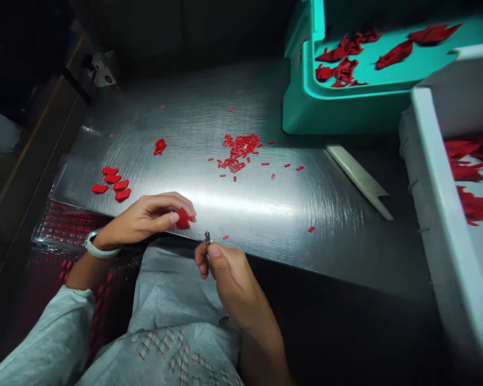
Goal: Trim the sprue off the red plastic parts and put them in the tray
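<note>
Near the front edge of the metal table, my left hand (153, 220) pinches a small red plastic piece (184, 218) between thumb and fingers. My right hand (229, 273) is closed around small metal nippers (208, 237), whose jaws point up and stand apart from the red piece. Most of the nippers' handles are hidden in my palm. Left of my left hand lie several red, elongated flat-sided pieces (121, 185). Farther in, a pile of tiny red rectangular bits (241, 150) is spread on the table, and a single crumpled-looking red piece (160, 146) lies to its left.
A turquoise bin (346, 115) with red pieces stands at the back right. A white bin (430, 134), also holding red parts, is at the right. A pale flat strip (358, 179) lies on the metal table (193, 112). Clear trays (64, 225) with red pieces sit at lower left.
</note>
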Demonstrator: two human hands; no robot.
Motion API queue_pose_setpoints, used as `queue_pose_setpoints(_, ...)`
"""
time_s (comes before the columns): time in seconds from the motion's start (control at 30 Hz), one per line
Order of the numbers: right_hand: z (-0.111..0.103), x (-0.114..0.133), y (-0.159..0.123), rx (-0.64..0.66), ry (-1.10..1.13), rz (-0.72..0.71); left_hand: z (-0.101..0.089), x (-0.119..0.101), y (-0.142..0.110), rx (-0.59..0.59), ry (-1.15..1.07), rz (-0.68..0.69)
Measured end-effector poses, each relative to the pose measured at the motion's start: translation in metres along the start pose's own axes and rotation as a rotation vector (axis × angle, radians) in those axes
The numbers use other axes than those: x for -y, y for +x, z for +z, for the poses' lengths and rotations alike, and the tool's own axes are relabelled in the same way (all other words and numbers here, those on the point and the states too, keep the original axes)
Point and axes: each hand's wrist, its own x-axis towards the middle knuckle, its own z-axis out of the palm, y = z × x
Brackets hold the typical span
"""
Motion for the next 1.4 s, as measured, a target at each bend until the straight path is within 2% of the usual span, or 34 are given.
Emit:
queue_pose_setpoints(0.17, 0.002, 0.005, -0.003, 0.021, 0.024, -0.095, 0.019, -0.004, -0.002, 0.069, -0.068, -0.076)
queue_pose_setpoints(0.4, 0.002, 0.006, -0.006, 0.046, 0.046, -0.067, 0.022, -0.013, -0.004, 0.097, 0.005, -0.089)
queue_pose_setpoints(0.67, 0.002, 0.010, -0.009, 0.081, 0.017, -0.033, 0.026, -0.013, -0.004, 0.051, -0.064, -0.137)
queue_pose_setpoints(1.07, 0.006, 0.008, -0.009, 0.038, 0.045, -0.066, 0.032, -0.017, -0.010, -0.020, -0.051, -0.112)
queue_pose_setpoints(1.23, 0.007, 0.011, -0.007, 0.010, -0.016, -0.074, 0.035, -0.011, -0.014, -0.090, -0.122, -0.153)
queue_pose_setpoints(1.4, 0.011, 0.010, -0.003, -0.022, -0.040, -0.059, 0.039, -0.007, -0.013, -0.141, -0.095, -0.190)
